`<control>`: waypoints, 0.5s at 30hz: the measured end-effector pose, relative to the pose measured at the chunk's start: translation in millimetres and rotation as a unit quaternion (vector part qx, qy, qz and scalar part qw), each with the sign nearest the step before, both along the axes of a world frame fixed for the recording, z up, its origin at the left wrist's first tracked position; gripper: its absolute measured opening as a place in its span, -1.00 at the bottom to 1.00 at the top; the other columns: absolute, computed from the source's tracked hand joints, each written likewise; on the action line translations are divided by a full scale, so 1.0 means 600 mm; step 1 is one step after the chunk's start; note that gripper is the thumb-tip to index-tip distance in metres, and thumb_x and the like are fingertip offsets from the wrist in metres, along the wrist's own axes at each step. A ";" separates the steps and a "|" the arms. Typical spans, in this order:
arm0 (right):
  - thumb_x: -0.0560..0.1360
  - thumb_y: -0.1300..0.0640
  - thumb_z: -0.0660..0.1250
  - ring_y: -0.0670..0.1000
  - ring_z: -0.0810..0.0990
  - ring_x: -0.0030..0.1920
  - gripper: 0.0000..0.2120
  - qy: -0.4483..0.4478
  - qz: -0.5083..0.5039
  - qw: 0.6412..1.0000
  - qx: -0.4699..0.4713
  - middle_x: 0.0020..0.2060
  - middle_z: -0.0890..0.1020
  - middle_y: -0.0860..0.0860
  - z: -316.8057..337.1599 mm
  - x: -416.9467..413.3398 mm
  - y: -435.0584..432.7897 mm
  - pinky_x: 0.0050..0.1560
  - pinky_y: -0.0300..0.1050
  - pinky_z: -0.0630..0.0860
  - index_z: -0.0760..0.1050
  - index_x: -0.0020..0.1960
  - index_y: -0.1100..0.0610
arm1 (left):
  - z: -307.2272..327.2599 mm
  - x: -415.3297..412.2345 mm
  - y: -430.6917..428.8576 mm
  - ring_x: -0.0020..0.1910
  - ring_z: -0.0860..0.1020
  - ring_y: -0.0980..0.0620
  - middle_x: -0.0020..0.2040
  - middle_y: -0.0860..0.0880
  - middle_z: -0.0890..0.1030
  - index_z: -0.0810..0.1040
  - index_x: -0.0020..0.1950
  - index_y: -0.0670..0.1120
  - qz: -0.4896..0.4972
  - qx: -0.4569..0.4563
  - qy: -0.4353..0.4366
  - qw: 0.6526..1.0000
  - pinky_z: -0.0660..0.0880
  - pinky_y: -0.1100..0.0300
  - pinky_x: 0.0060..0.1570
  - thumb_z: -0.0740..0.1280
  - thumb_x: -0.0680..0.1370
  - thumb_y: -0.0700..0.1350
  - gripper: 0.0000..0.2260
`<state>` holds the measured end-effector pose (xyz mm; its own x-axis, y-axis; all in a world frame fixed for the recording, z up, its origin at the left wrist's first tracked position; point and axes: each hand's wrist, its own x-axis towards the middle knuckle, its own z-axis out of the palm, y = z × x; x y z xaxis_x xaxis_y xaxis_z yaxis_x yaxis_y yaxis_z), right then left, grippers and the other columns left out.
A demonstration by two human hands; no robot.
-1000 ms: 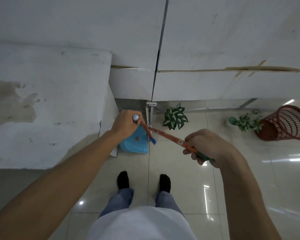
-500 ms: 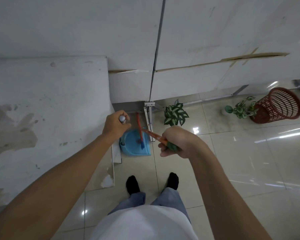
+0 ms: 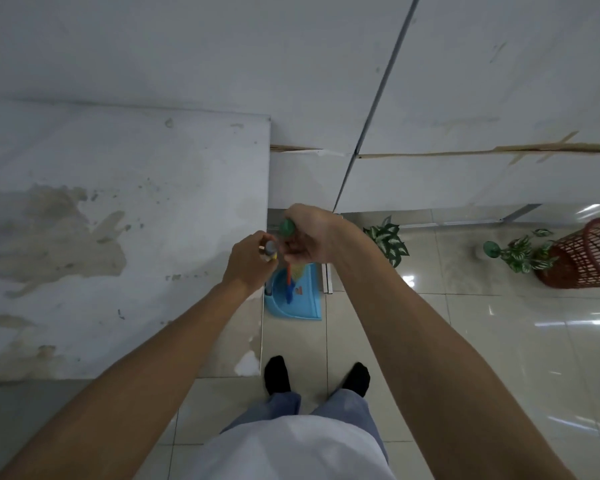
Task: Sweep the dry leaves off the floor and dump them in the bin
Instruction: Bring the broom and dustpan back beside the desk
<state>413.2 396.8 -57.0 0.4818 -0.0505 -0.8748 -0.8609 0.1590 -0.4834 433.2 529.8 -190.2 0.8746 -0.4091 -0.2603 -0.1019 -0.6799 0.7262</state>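
A blue dustpan stands on the tiled floor by the wall corner, just ahead of my feet. My left hand grips the top of its upright handle, whose grey end cap shows. My right hand holds the broom's orange stick near its green end cap, almost vertical over the dustpan. The broom's head is seen only as a yellowish patch inside the pan. A red mesh bin leans tilted at the far right. I see no dry leaves.
A stained white slab leans at the left, and white wall panels rise ahead. Two small green-and-white plants stand on the floor between dustpan and bin. My black-socked feet stand on glossy beige tiles.
My right hand has swung the broom stick from a slant at the right to near vertical, close beside my left hand over the dustpan. The view has shifted slightly.
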 end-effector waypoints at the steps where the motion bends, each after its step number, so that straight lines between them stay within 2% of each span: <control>1: 0.52 0.18 0.09 0.00 0.52 -0.42 -0.86 -0.003 -0.007 1.000 0.000 -0.21 0.49 0.12 -0.001 0.011 0.006 -0.56 -0.22 0.49 0.38 -0.02 0.21 | -0.004 -0.001 0.005 -0.08 0.60 -0.02 -0.05 -0.01 0.66 0.55 0.02 -0.07 0.004 -0.001 0.009 1.000 0.49 0.18 -0.10 0.40 0.49 -0.15 -0.87; 3: 0.52 0.14 0.13 0.02 0.51 -0.34 -0.86 -0.012 -0.020 1.000 -0.004 -0.18 0.46 0.11 -0.005 0.029 0.020 -0.54 -0.22 0.50 0.40 -0.05 0.20 | -0.008 -0.006 0.013 -0.05 0.61 -0.02 0.00 -0.03 0.66 0.54 0.11 -0.09 -0.005 0.005 0.000 1.000 0.44 0.22 -0.08 0.40 0.50 -0.13 -0.80; 5: 0.55 0.12 0.14 0.03 0.51 -0.27 -0.87 -0.021 -0.018 1.000 -0.004 -0.27 0.46 0.06 -0.007 0.039 0.033 -0.51 -0.20 0.52 0.40 -0.06 0.18 | -0.007 -0.010 0.016 -0.05 0.59 0.00 0.06 -0.03 0.65 0.53 0.17 -0.13 -0.018 0.013 -0.036 0.999 0.37 0.29 -0.10 0.40 0.51 -0.12 -0.74; 7: 0.56 0.12 0.16 0.03 0.52 -0.27 -0.86 -0.021 -0.013 1.000 0.007 -0.28 0.47 0.06 -0.008 0.038 0.042 -0.49 -0.18 0.55 0.40 0.00 0.19 | 0.003 -0.013 0.014 -0.08 0.57 0.00 0.04 -0.04 0.61 0.54 0.13 -0.16 -0.018 0.029 -0.047 0.998 0.35 0.27 -0.14 0.38 0.54 -0.09 -0.77; 9: 0.56 0.12 0.18 0.03 0.53 -0.30 -0.85 -0.017 -0.009 1.000 0.021 -0.25 0.48 0.08 -0.011 0.033 0.047 -0.44 -0.14 0.58 0.41 0.02 0.20 | 0.008 -0.015 0.013 -0.17 0.54 0.00 -0.04 -0.03 0.59 0.52 0.04 -0.14 -0.013 0.042 -0.031 0.999 0.36 0.22 -0.19 0.33 0.57 -0.02 -0.81; 12: 0.57 0.09 0.20 0.03 0.55 -0.34 -0.82 -0.012 -0.008 0.999 0.044 -0.17 0.52 0.12 -0.018 0.020 0.047 -0.38 -0.12 0.59 0.43 0.02 0.21 | 0.008 -0.013 0.016 -0.26 0.54 0.06 -0.09 0.00 0.58 0.44 0.00 -0.08 0.018 0.065 0.010 0.998 0.31 0.29 -0.36 0.19 0.49 0.18 -0.66; 13: 0.58 0.08 0.18 0.03 0.55 -0.34 -0.81 -0.016 -0.008 0.999 0.045 -0.15 0.53 0.13 -0.019 0.014 0.046 -0.41 -0.14 0.58 0.44 0.03 0.21 | 0.010 -0.015 0.017 -0.26 0.53 0.08 -0.10 0.02 0.56 0.43 0.01 -0.10 0.027 0.073 0.021 0.997 0.31 0.29 -0.36 0.17 0.47 0.20 -0.62; 15: 0.61 0.07 0.15 0.04 0.56 -0.34 -0.80 -0.021 -0.014 0.999 0.038 -0.13 0.56 0.14 -0.019 0.002 0.043 -0.46 -0.18 0.57 0.44 0.05 0.19 | 0.015 -0.024 0.016 -0.25 0.49 0.09 -0.13 0.04 0.51 0.38 0.02 -0.12 0.053 0.077 0.044 0.995 0.37 0.23 -0.25 0.26 0.54 0.10 -0.71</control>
